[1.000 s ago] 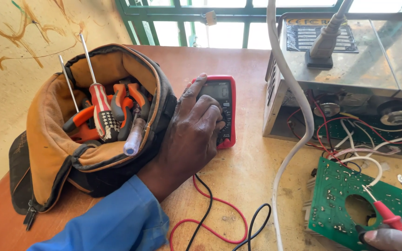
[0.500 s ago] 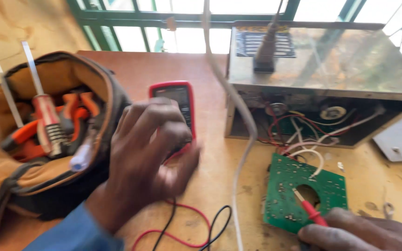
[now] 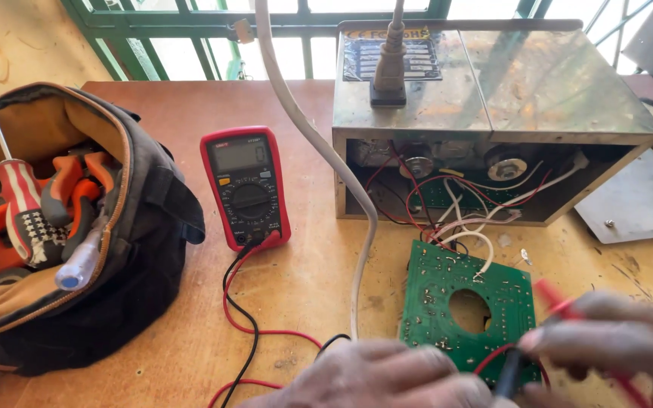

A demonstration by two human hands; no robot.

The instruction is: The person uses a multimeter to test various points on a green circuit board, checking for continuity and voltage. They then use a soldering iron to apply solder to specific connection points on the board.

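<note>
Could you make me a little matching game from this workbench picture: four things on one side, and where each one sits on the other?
Things:
1. multimeter
2. tool bag
3. circuit board
4. metal box

Places:
A. far left of the table
B. back right, open side showing wires
C. between the bag and the box, leads plugged in
D. front right, just beyond the hands

Pairs: 1-C, 2-A, 3-D, 4-B
</note>
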